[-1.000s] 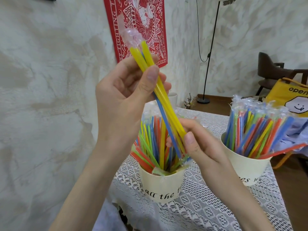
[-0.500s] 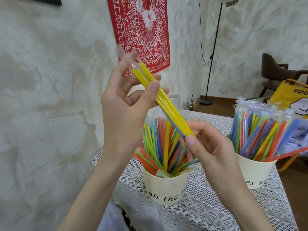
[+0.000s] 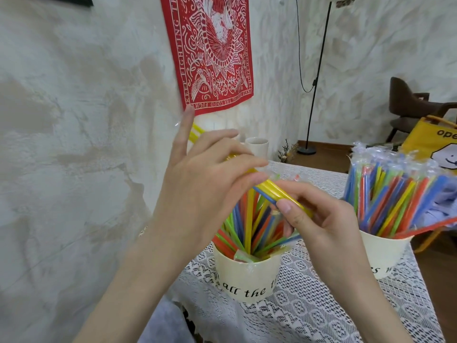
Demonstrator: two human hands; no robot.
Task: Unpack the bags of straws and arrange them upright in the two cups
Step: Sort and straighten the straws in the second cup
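Note:
A small bundle of yellow and blue straws [image 3: 277,191] in a clear wrapper lies slanted between my hands, above the near cream cup [image 3: 247,280]. My left hand [image 3: 205,191] holds its upper part, index finger raised, back of the hand toward me. My right hand [image 3: 319,219] pinches the lower end between thumb and fingers. The near cup, lettered "all the", holds several loose coloured straws [image 3: 249,231] standing fanned out. The right cup [image 3: 383,253] holds several wrapped bags of straws [image 3: 393,194] upright.
A table with a white lace cloth [image 3: 309,313] carries both cups. A small white mug [image 3: 257,147] stands at the table's far edge by the wall. A yellow bag [image 3: 435,142], a dark chair [image 3: 410,105] and a floor lamp [image 3: 314,95] are at the right.
The bundle has dropped from head height to just above the near cup and tilted flatter. My left hand has turned its back toward me and moved down with it.

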